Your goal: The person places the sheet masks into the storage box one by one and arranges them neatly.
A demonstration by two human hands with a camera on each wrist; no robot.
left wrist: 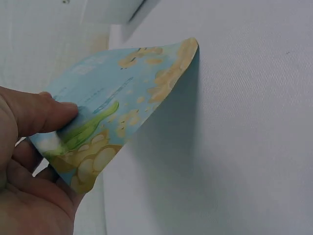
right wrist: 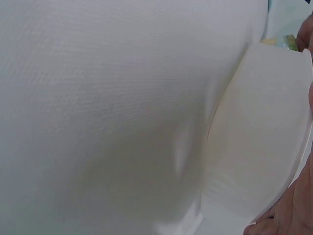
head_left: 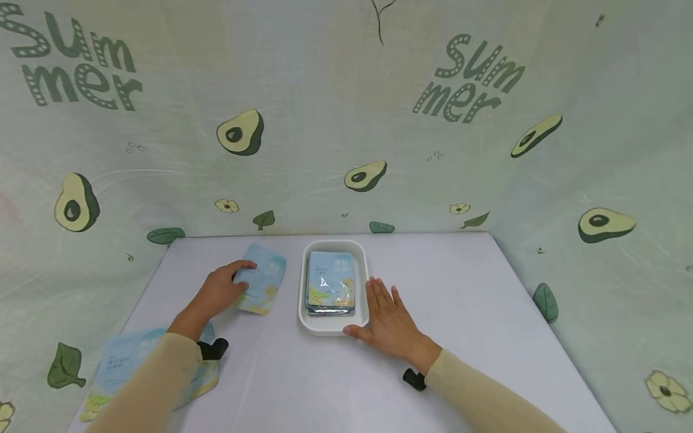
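My left hand (head_left: 216, 293) pinches a flat light-blue sachet (head_left: 266, 273) left of the tray. In the left wrist view the thumb lies on the printed face of the sachet (left wrist: 110, 93), fingers behind it, and its far part is raised over the table. A white plastic tray (head_left: 325, 328) stands at the table's middle, with a small stack of similar sachets (head_left: 331, 279) inside. Along the tray's right rim rests my right hand (head_left: 392, 325), its fingers straight and thumb toward the near right corner. The right wrist view shows the tray's outer wall (right wrist: 254, 132) with this hand at its rim.
More blue sachets (head_left: 121, 367) lie spread at the table's front left, partly hidden under the left forearm. Behind the white table (head_left: 444, 288) hangs a pale cloth (head_left: 303, 108) printed with avocados and leaves. Each wrist wears a black device.
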